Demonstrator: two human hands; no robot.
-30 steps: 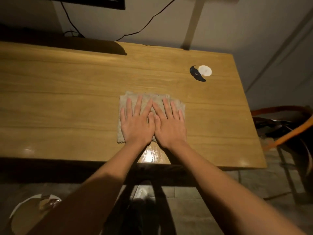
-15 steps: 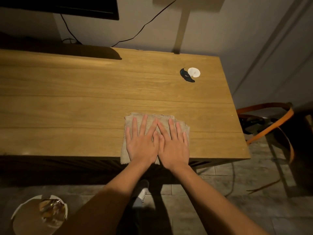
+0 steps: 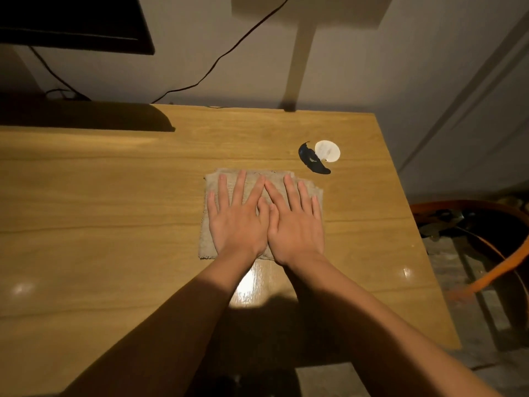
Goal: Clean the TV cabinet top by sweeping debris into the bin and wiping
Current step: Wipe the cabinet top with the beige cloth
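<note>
Beige folded cloth [image 3: 259,179] lies under both flat, straight-fingered hands, left hand [image 3: 237,219] and right hand [image 3: 296,222], gripping nothing. Wiping is underway; black scrap [image 3: 312,163] and white paper disc [image 3: 327,151] remain unswept

Bare cabinet top [image 3: 100,196] left of cloth [image 3: 211,181]. Ahead-right, black scrap [image 3: 312,161] and white disc [image 3: 327,151] lie near cloth's far corner. TV [image 3: 71,21] overhangs back left.

The left hand [image 3: 239,222] and right hand [image 3: 294,224] are lying flat, side by side, thumbs touching, fingers straight, forearms reaching forward.
</note>
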